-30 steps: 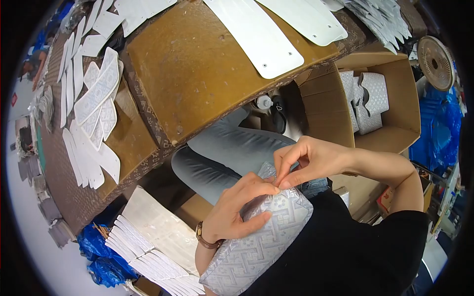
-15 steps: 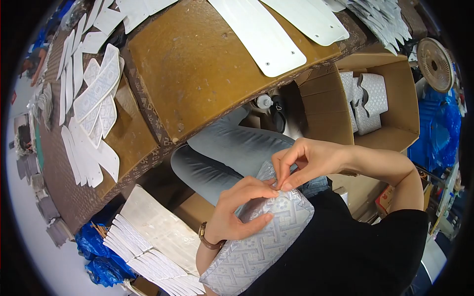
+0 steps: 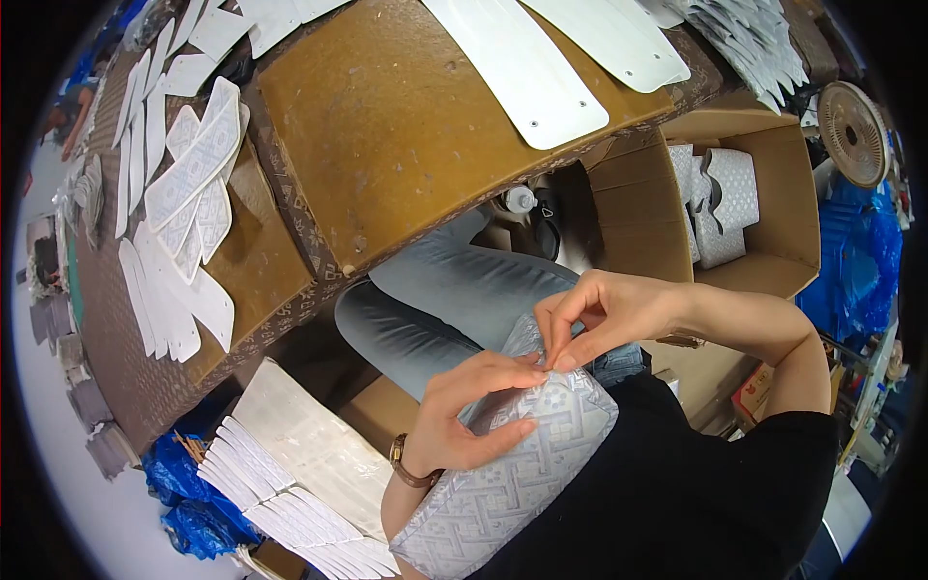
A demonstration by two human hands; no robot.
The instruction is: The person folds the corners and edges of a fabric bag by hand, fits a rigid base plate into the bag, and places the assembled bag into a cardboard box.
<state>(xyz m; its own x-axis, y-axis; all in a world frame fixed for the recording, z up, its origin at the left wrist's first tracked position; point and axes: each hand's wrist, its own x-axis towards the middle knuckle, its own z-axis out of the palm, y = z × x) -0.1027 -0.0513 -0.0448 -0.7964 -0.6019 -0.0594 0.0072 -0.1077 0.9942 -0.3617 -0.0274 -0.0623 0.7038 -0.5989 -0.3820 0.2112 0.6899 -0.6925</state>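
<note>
The left hand [image 3: 464,411] has a grasp on the patterned piece [image 3: 512,483], its thumb spread across the outer face and its fingers at the upper rim. The right hand [image 3: 553,363] pinches that same rim between thumb and forefinger, the tips touching or almost touching the left fingertips; anything small between them is too hidden to tell. The piece slants over the person's lap, against the black shirt [image 3: 677,483], with a brown-strapped watch [image 3: 404,462] on the left wrist just beside it. Beyond the knees runs the near edge of the desk [image 3: 387,145]. Two long white strips [image 3: 527,87] [image 3: 619,43] lie on it, the longer one's studded end close to that edge. Toward the desk's left end, quilted pieces [image 3: 198,164] overlap in a loose heap, with white blanks [image 3: 208,300] nearer the edge. By its right end stands an open carton [image 3: 633,208] holding silvery pieces [image 3: 733,188]. Below the desk's near left edge, white folded strips [image 3: 300,512] sit in rows beside a pale sheet [image 3: 314,435].
</note>
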